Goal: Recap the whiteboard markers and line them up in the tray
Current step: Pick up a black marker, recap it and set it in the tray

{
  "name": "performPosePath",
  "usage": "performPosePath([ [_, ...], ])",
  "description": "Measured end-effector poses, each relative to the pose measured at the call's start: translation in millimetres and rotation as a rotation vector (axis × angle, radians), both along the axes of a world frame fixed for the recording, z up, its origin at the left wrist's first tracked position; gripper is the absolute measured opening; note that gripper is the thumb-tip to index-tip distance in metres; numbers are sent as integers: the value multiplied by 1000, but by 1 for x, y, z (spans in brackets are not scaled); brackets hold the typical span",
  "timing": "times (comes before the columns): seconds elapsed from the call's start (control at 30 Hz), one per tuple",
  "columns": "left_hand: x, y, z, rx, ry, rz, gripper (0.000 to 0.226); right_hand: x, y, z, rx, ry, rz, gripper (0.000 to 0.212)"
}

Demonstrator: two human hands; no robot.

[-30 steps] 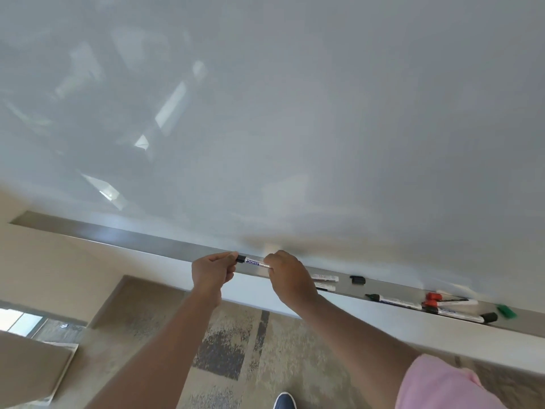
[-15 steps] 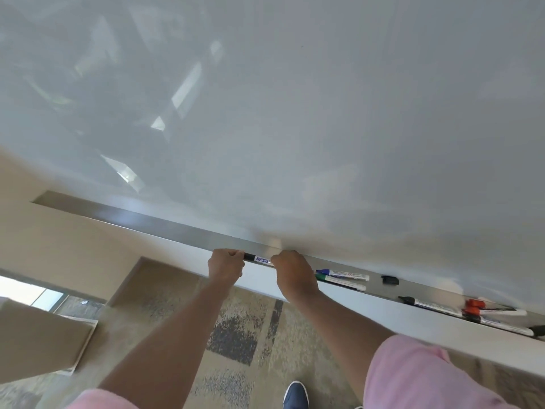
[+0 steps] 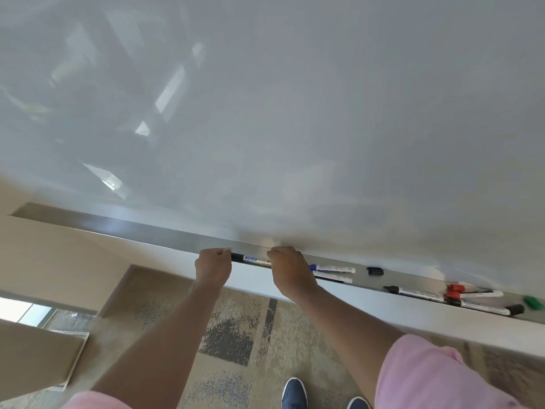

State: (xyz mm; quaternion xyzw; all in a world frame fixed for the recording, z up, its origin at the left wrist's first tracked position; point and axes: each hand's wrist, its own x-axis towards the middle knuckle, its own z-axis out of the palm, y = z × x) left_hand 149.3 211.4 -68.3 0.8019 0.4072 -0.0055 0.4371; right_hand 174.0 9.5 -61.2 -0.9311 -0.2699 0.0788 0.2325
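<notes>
While both fists closed on one black-capped marker (image 3: pixel 252 259) held level just above the metal tray (image 3: pixel 141 230), the left hand (image 3: pixel 213 265) gripped its capped end and the right hand (image 3: pixel 287 268) its other end. Along the tray to the right lay a blue-capped marker (image 3: pixel 331 268), a green-tipped marker (image 3: pixel 333 279) beside it, a loose black cap (image 3: pixel 375 271), further black and red markers (image 3: pixel 451 296), and a green cap (image 3: pixel 533 302).
</notes>
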Motion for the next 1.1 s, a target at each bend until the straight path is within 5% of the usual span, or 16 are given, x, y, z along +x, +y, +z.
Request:
performPosePath([
  [0.37, -4, -95, 14, 295, -234, -354, 25, 2, -133, 9, 72, -136, -201, 28],
  [0.7, -7, -245, 3, 596, -378, -906, 22, -12, -281, 1, -413, -91, -306, 9],
  [1.1, 7, -312, -19, 777, -253, -1025, 31, -16, -307, -8, -632, -23, -165, 23],
])
